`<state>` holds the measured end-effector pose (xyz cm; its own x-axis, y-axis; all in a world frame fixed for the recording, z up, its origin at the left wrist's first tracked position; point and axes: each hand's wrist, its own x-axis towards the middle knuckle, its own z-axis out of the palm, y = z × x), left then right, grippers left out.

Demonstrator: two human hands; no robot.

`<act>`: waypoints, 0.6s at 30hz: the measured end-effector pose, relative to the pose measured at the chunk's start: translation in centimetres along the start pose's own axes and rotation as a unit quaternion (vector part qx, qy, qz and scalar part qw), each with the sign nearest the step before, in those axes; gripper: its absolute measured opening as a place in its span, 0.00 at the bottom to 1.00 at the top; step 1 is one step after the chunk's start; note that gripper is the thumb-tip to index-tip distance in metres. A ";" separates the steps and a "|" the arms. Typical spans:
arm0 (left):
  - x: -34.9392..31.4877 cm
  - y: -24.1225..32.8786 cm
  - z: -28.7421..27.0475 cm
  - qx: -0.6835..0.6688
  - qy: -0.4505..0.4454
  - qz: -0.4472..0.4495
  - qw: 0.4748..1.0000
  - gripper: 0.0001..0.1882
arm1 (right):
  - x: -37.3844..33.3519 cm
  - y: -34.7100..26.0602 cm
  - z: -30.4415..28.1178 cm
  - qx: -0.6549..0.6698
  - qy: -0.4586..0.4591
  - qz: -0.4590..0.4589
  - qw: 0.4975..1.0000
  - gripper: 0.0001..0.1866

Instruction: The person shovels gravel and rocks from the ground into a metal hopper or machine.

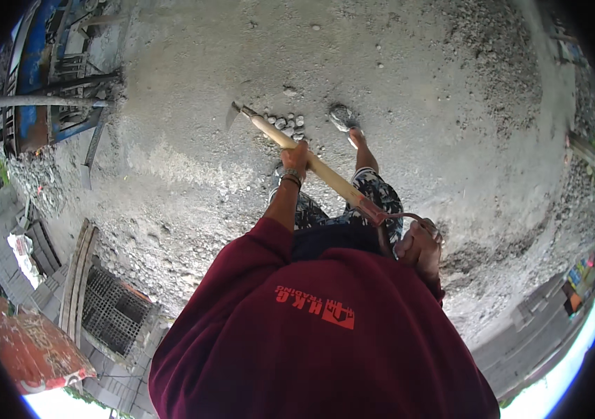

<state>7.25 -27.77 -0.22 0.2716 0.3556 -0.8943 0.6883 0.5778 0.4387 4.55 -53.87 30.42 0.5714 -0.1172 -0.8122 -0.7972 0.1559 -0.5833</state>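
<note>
A shovel with a pale wooden shaft (332, 179) slants across my front, from lower right to upper left. My left hand (296, 158) is wrapped round the middle of the shaft, with a watch and dark band on the wrist. At the near end, my right hand (418, 244) grips the reddish metal handle. The shovel's blade (232, 116) is at the far left end, seen nearly edge-on, at the gritty ground; I cannot tell whether it touches. Just right of the blade lies a small cluster of grey stones (286, 124).
My right shoe (343, 117) stands right of the stones. At the far left are a blue and rusty metal structure (35, 84) and a pole (42, 102). Plastic crates (114, 311), boards (76, 279) and paving blocks (10, 230) lie lower left. Loose gravel (496, 59) covers the upper right.
</note>
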 end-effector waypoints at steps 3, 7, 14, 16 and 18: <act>0.4 -2.8 -1.7 0.140 -0.088 0.016 0.986 0.25 | -4.9 7.4 0.7 0.139 0.090 -0.006 0.986 0.14; 2.5 -6.2 -6.1 0.336 -0.067 0.041 0.938 0.28 | -11.1 16.6 3.4 0.223 0.184 0.065 0.955 0.17; -2.2 -14.5 -13.0 0.418 -0.127 0.026 0.899 0.23 | -20.8 23.4 2.7 0.066 0.327 0.064 0.940 0.23; -4.3 -16.9 -14.3 0.394 -0.135 0.074 0.906 0.26 | -22.7 23.6 1.6 0.055 0.322 0.096 0.940 0.23; -5.4 -17.5 -14.9 0.373 -0.148 0.083 0.912 0.30 | -24.0 26.9 -0.6 0.008 0.335 0.081 0.939 0.23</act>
<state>-16.31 -28.83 -1.79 0.5081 0.1147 -0.8536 0.8569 -0.1672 0.4876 -30.71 -47.42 34.18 0.1877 -0.6799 -0.7088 -0.8573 0.2388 -0.4561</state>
